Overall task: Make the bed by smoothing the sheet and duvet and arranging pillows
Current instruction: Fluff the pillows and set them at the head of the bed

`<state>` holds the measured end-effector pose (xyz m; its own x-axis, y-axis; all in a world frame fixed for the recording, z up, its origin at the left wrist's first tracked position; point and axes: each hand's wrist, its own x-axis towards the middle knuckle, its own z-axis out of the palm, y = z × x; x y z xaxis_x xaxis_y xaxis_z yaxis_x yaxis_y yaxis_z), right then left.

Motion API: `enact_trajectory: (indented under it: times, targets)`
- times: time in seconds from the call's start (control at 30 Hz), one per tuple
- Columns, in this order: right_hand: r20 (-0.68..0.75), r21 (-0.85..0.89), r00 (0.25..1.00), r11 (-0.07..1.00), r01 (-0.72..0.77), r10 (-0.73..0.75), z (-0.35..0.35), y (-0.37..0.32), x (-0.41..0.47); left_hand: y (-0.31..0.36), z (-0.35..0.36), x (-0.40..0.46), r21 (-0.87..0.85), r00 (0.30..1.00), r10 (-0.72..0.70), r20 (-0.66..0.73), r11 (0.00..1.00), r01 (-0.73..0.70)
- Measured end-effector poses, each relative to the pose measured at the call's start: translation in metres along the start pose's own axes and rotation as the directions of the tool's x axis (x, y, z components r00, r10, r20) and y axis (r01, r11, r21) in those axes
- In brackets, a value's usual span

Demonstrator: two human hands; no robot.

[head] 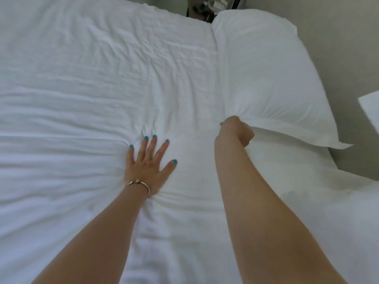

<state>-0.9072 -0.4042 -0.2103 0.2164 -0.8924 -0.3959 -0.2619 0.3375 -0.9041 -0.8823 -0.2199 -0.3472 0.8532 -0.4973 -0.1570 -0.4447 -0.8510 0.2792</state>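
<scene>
A wrinkled white sheet (86,83) covers the bed and fills most of the view. My left hand (148,162) lies flat on it with fingers spread, pressing down near the middle, a thin bracelet at the wrist. A plump white pillow (266,74) lies along the right side of the bed against the wall. My right hand (235,131) grips the pillow's near corner, fingers curled into the bunched fabric, lifting that corner slightly off the sheet.
A pale wall (338,48) runs along the right of the bed. Another white cloth corner (371,111) pokes in at the right edge. Dark cluttered objects (203,9) show in the gap beyond the bed's far end.
</scene>
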Motion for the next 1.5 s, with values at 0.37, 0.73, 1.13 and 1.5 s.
enact_trajectory:
  times: [0.37,0.73,1.13,1.5]
  targets:
    - [-0.008,-0.206,0.997,0.976,0.074,-0.077,-0.031,0.093,-0.195,-0.021,-0.147,-0.078,-0.777,0.95,0.156,0.27,0.619,0.119]
    - [0.134,-0.209,0.978,0.96,0.185,-0.159,-0.084,0.069,-0.226,0.053,-0.161,-0.091,-0.863,0.929,0.141,0.341,0.438,0.251]
    - [0.488,-0.551,0.865,0.727,0.41,-0.118,-0.127,-0.007,-0.177,0.027,-0.165,-0.135,-0.898,0.983,0.085,0.162,0.426,0.111]
    - [0.746,-0.666,0.591,-0.332,0.668,-0.308,-0.123,-0.011,-0.173,-0.065,-0.233,-0.179,-0.841,0.991,-0.028,0.133,0.527,0.127]
